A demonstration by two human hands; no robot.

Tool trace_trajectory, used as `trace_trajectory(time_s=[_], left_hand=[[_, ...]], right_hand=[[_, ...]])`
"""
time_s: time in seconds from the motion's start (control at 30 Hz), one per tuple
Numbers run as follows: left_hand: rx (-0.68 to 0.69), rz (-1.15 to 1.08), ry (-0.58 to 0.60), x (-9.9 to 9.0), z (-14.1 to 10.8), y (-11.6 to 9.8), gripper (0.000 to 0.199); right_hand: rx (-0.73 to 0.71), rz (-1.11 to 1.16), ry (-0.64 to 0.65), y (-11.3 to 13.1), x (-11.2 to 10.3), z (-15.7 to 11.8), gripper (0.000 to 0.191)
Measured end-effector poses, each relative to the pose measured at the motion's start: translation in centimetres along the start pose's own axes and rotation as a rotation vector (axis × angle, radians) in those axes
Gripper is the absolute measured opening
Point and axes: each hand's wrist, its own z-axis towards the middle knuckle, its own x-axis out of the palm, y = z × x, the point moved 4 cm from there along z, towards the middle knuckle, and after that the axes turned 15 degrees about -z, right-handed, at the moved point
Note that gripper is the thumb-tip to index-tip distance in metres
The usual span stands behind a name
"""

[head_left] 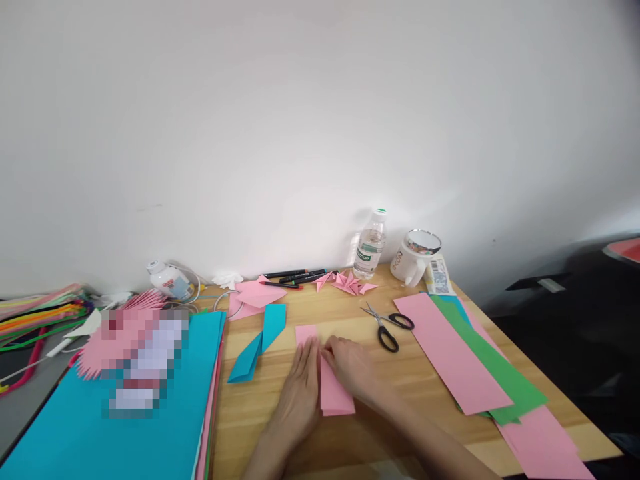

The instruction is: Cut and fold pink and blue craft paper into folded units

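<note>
A folded strip of pink paper [338, 400] lies lengthwise on the wooden table [240, 427] in front of me. My left hand [300, 383] rests flat along its left side, fingers stretched toward the far end. On the paper's right edge, my right hand [347, 363] is closed, with its thumb and curled fingers pressing near the middle of the strip. To the left lies a folded blue paper strip [274, 322]. Black-handled scissors [389, 339] lie partly opened to the right of my hands.
Pink strips [455, 357] and green sheets [525, 393] overlap at the right. A water bottle [370, 247], a white mug [414, 260] and folded pink paper pieces [347, 283] stand or lie by the wall. A blue paper stack [175, 407] fills the left.
</note>
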Motion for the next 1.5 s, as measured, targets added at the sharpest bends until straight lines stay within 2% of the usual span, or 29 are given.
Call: trace_trajectory(time_s=[0.1,0.17,0.23,0.3,0.37,0.4,0.47,0.57,0.63,0.67,0.77,0.83,0.9,0.93,1.0,1.1,1.2,1.3,1.33,1.4,1.5], left_hand=[[-0.027,-0.105,-0.001,-0.2,-0.1,0.0,0.074],[-0.085,-0.254,-0.047,-0.9,-0.1,0.0,0.066],[-0.138,-0.433,-0.194,-2.0,0.1,0.0,0.06],[-0.206,-0.629,-0.419,-3.2,0.2,0.3,0.057],[-0.333,-0.842,-0.605,-3.8,0.5,0.9,0.055],[-0.422,-0.944,-0.639,-3.7,0.7,1.2,0.05],[-0.581,-1.076,-0.625,-3.2,1.3,1.5,0.033],[-0.677,-1.17,-0.65,-2.8,1.8,1.3,0.04],[-0.662,-1.113,-0.657,-3.1,2.0,1.1,0.041],[-0.627,-1.014,-0.654,-3.5,2.0,1.0,0.039],[-0.415,-0.488,-0.685,-5.7,1.8,0.9,0.033],[-0.311,-0.132,-0.694,-6.6,1.5,1.4,0.041],[-0.344,0.105,-0.62,-6.4,1.3,2.7,0.044],[-0.365,0.163,-0.549,-5.8,1.3,3.4,0.044],[-0.324,0.187,-0.408,-4.3,1.7,4.2,0.041],[-0.248,0.016,-0.339,-2.6,3.1,3.8,0.037],[-0.226,-0.38,-0.41,-2.7,5.0,2.3,0.036],[-0.402,-0.937,-0.684,-3.4,5.8,1.9,0.036],[-0.467,-1.094,-0.711,-3.2,5.9,1.9,0.036],[-0.552,-1.223,-0.728,-2.8,6.0,1.9,0.035],[-0.621,-1.253,-0.77,-2.3,5.5,2.2,0.032]], right_hand=[[-0.01,0.089,-0.012,0.0,0.2,0.0,0.018],[-0.032,0.184,-0.024,-0.3,0.3,0.2,0.017],[-0.069,0.3,-0.029,-0.8,0.5,0.5,0.017],[-0.118,0.423,-0.024,-1.3,0.6,0.8,0.019],[-0.167,0.522,-0.016,-1.6,0.6,0.8,0.019],[-0.194,0.566,-0.01,-1.6,0.6,0.6,0.019],[-0.254,0.652,-0.003,-1.3,0.4,0.1,0.019],[-0.325,0.729,-0.022,-0.9,0.3,-0.6,0.02],[-0.322,0.759,-0.039,-0.8,0.5,-0.7,0.023],[-0.309,0.786,-0.041,-0.8,0.7,-0.6,0.025],[-0.212,0.922,-0.075,-1.4,1.2,0.1,0.033],[-0.119,1.013,-0.115,-2.0,1.4,0.7,0.038],[-0.051,1.09,-0.135,-2.3,1.5,1.2,0.041],[-0.032,1.121,-0.132,-2.4,1.6,1.4,0.041],[-0.013,1.174,-0.121,-2.5,1.6,1.6,0.041],[-0.006,1.251,-0.119,-2.5,1.6,1.7,0.04],[-0.027,1.327,-0.11,-2.4,1.6,1.7,0.042],[-0.045,1.353,-0.075,-2.0,1.7,1.8,0.043],[-0.054,1.352,-0.062,-1.8,1.7,1.8,0.042],[-0.077,1.344,-0.039,-1.5,1.7,1.7,0.04],[-0.118,1.321,-0.004,-1.1,1.5,1.6,0.042]])
